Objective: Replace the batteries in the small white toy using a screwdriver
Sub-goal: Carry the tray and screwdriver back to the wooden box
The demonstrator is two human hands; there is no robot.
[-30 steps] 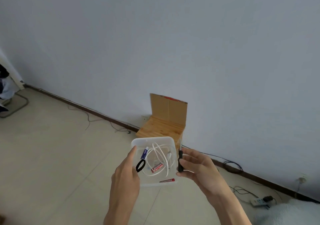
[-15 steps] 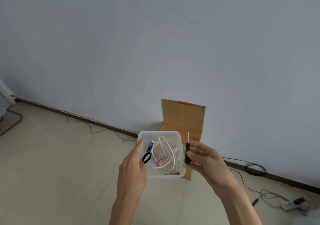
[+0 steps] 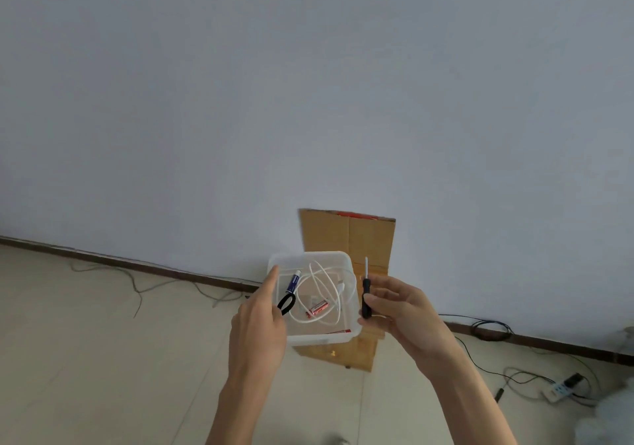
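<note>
My left hand [image 3: 257, 328] holds a clear plastic container [image 3: 308, 256] by its left side, index finger stretched up along the wall. Inside lie a blue battery [image 3: 294, 281], a red battery [image 3: 317, 308], a coiled white cable [image 3: 329, 283] and a black loop [image 3: 286, 304]. My right hand [image 3: 401, 310] pinches a small black-handled screwdriver [image 3: 365, 293] upright, tip up, right beside the container's right wall. No white toy shows anywhere in the view.
A cardboard sheet [image 3: 346, 235] leans on the wall behind the container, with a wooden stool [image 3: 356, 352] below it. Cables [image 3: 490, 328] and a power strip [image 3: 559, 389] lie on the floor at right. A thin wire [image 3: 137, 286] trails at left.
The view has swung to the right and tilted up. The container and both hands now sit in front of the wooden stool. Both hands keep the same hold.
</note>
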